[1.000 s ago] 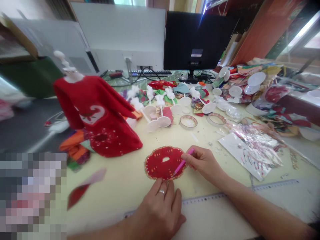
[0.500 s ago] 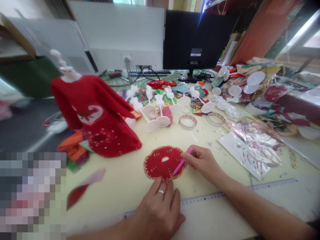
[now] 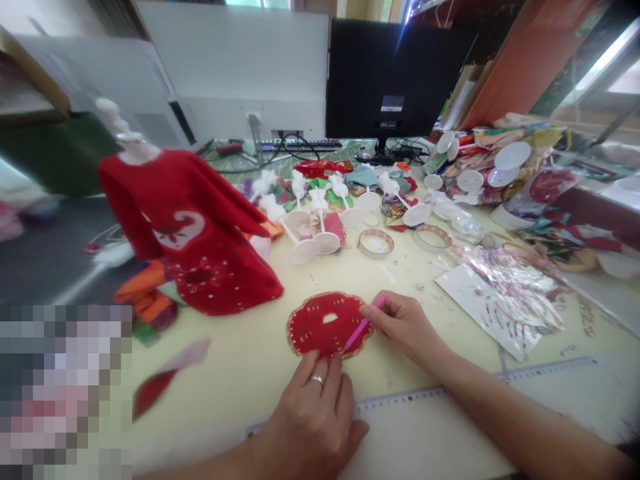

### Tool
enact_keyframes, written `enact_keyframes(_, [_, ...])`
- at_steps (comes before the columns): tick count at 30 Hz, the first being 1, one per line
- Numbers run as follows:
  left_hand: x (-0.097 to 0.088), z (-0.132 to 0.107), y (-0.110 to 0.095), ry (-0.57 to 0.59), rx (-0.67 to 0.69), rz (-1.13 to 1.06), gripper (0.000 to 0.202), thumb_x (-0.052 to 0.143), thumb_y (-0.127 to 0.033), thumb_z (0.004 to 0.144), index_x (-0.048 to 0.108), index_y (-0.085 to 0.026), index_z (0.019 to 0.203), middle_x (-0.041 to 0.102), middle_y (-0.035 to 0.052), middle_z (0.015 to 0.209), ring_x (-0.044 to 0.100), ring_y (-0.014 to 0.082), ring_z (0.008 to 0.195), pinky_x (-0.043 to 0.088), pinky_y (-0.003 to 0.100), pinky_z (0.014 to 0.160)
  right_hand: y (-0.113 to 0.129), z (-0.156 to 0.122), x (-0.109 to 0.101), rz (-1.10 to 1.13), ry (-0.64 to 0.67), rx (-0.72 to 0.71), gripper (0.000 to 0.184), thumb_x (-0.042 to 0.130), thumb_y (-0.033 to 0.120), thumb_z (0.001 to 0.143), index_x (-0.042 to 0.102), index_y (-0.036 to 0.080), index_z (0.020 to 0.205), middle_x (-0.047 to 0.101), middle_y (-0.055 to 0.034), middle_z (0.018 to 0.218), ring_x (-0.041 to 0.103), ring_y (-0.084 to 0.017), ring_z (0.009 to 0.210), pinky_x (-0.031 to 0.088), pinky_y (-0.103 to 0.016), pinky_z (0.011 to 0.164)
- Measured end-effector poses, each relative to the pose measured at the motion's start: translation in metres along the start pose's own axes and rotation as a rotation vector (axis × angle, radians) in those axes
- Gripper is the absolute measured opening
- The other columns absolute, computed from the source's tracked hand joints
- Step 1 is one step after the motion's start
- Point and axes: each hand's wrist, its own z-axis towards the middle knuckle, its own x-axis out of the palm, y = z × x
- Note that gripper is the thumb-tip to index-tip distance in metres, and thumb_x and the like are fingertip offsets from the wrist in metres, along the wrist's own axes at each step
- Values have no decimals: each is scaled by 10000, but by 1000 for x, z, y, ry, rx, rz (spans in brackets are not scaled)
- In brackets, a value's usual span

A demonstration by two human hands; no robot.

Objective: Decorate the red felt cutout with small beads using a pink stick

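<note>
A red fabric piece [image 3: 310, 327] with a scalloped, gold-trimmed edge, small shiny marks and a pale half-round spot in its middle lies flat on the table. My left hand [image 3: 317, 407], with a ring on one finger, rests palm down, its outstretched fingertips touching the near edge of the red piece. Between the thumb and fingers of my right hand [image 3: 400, 320] is a slim pink pen [image 3: 359, 331]. Its thin tip points down at the lower right part of the red piece, close to my left fingertips. Whether the tip touches the fabric, I cannot tell.
A ruler [image 3: 400, 401] lies under my forearms. A small mannequin in a red dress [image 3: 200, 227] stands left. Tape rolls [image 3: 376, 244], white doll stands [image 3: 320, 220] and fabric bundles lie behind. At right is a white card [image 3: 480, 313] with shiny packets. Monitors [image 3: 395, 80] stand behind.
My left hand has slid slightly to the left along the near edge of the red piece. The pink pen stays in my right hand, its tip almost at the same spot.
</note>
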Motion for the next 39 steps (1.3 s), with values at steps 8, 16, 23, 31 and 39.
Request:
enact_keyframes(8, [1, -1, 1, 47, -8, -7, 315, 511, -337, 826, 630, -66, 933, 662, 171, 1003, 580, 314, 889, 347, 467, 911, 0, 0, 0, -7, -7, -5, 337, 594, 427, 765, 467, 185, 568, 428, 59, 474, 344, -76, 464, 276, -213, 443])
enact_keyframes(16, [3, -1, 2, 58, 2, 1, 341, 529, -364, 824, 627, -64, 951, 640, 186, 1077, 564, 317, 932, 328, 470, 931, 1, 0, 0, -19, -8, -22, 340, 587, 426, 774, 470, 184, 566, 434, 56, 473, 350, -76, 464, 280, -209, 438])
enact_keyframes(23, [4, -1, 3, 70, 32, 15, 425, 565, -446, 797, 634, -55, 950, 653, 179, 1031, 558, 315, 952, 285, 465, 990, 1, -8, -1, -135, -19, -261, 309, 540, 406, 838, 511, 190, 620, 523, 26, 524, 426, -94, 486, 339, -224, 473])
enact_keyframes(31, [1, 1, 5, 87, 59, 12, 477, 562, -499, 789, 630, -53, 945, 654, 176, 1000, 547, 315, 973, 248, 487, 1029, 0, -17, -3, -236, -86, -678, 177, 512, 217, 863, 510, 197, 687, 530, 17, 571, 455, -99, 512, 360, -242, 523])
enact_keyframes(39, [-8, 9, 16, 70, -59, -236, 303, 570, -412, 813, 621, -119, 869, 664, 100, 893, 562, 269, 929, 306, 513, 1008, 3, -12, -12, -7, -282, -541, 191, 507, 252, 867, 493, 206, 682, 462, 42, 526, 409, -94, 473, 335, -242, 467])
